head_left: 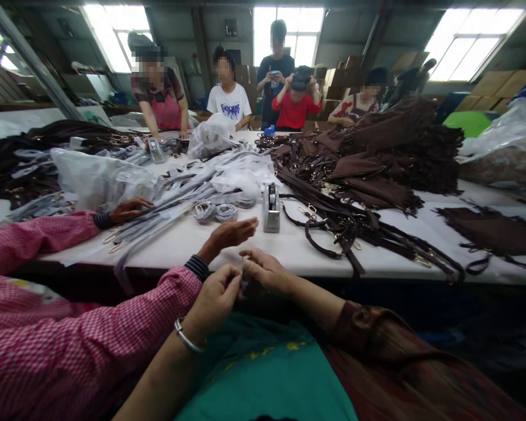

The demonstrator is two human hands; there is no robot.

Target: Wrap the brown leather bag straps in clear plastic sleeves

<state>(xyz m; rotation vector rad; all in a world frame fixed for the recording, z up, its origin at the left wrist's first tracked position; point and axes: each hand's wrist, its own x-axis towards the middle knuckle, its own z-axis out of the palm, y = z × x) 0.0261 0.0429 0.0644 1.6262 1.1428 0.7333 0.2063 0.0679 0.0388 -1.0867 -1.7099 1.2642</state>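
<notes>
My left hand, with a silver bangle at the wrist, is closed in a pinch in front of my green apron. Close against it is my right hand, its fingers bent and pinching too. Between the fingertips is something small and thin that I cannot make out. Beyond my hands a tape dispenser stands on the white table. Left of it lie coiled straps in clear wrapping.
A co-worker's hand in a pink checked sleeve reaches close by my left hand; the other hand rests on wrapped straps. Dark brown straps and fringed bags are heaped at right. Several people are across the table.
</notes>
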